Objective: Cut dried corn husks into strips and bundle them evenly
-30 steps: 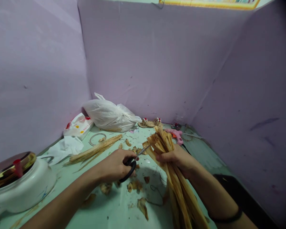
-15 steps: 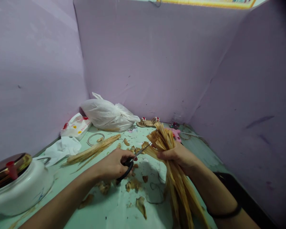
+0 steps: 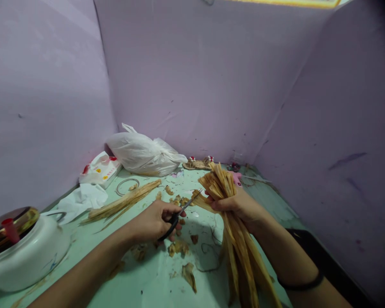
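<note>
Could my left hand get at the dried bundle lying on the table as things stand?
Probably: nothing visible stands between the left hand and the lying bundle, though the scissors in that hand may hinder grasping.

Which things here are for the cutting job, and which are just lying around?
For the job:
scissors, in the left hand
bundle of dried strips, in the right hand

Just lying around, it seems:
white plastic bag
tissue pack
white pot

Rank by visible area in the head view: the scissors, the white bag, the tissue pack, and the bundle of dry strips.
1. Bundle of dry strips, also nearest the camera
2. White bag
3. Tissue pack
4. Scissors, long but thin
</note>
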A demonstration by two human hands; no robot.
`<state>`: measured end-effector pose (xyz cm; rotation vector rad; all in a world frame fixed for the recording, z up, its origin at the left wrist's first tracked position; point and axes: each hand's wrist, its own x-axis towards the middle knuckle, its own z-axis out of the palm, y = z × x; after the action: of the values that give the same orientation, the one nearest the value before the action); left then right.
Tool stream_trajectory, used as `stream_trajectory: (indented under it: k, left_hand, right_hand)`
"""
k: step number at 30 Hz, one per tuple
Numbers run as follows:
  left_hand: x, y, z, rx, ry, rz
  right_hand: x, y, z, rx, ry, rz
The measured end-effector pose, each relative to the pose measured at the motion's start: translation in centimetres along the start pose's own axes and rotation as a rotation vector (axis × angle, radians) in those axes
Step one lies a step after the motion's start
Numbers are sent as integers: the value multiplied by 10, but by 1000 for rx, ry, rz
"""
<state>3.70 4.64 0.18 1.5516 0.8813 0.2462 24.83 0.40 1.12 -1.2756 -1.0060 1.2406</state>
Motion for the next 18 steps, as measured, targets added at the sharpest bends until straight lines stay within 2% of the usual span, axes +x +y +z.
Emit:
stream_trajectory:
  k: [3,7,11,13,15,16,18]
  left_hand:
    - [2,-4,-1,10,-12,-13]
    - [6,-8,1,15,-12,50]
    - [8,-6,-4,-9,33,31]
    - [7,-4,-18,10,196,24]
    - [5,-3,-39,141,454,57]
    - [4,-3,-51,261,583,73]
    - [0,-7,-73,590,765,69]
  right_hand:
    - [-1,-1,0,-19,4,0]
    - [-1,-1,0,-50,-28,8]
    - [-1,-1,-1,10,39,15]
    - [-1,-2,-2,57,33,43]
    - [-3,-2,-4,80,-29,67]
    - [-3,-3,-4,82,-60,61]
    - [-4,-2,-5,85,-88,40]
